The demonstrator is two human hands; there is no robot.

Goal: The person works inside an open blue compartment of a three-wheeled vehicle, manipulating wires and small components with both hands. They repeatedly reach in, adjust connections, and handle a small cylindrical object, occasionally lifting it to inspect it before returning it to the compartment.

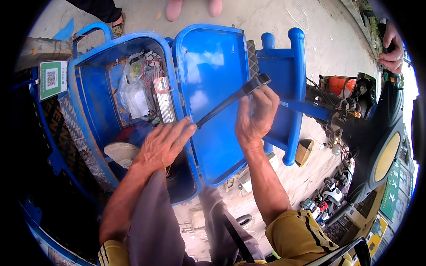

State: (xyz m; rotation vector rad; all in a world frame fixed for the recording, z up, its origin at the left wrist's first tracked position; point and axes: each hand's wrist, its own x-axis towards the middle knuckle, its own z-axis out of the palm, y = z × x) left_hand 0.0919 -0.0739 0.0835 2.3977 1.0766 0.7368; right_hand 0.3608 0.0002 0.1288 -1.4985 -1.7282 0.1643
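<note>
My right hand (257, 115) grips a long black tapered bar (226, 99) near its thick, rounded end, with the thumb on one side and fingers on the other. The bar slants down to the left, above an opened blue lid (208, 66). At its narrow end is my left hand (164, 144), fingers stretched out and their tips at or beside the bar; whether they touch is unclear. Under the left hand lies a blue metal box (91, 95). Inside are a crumpled clear plastic bag (133, 86), a silver ribbed metal part (164, 99) and some wires.
Right of the lid stands a blue metal frame (296, 88), joined to dark handlebar parts (372, 133). Another person's hand (392, 51) rests on a grip. Pink shoes (193, 9) stand beyond the lid. A green-framed sign (52, 80) hangs at the box's left.
</note>
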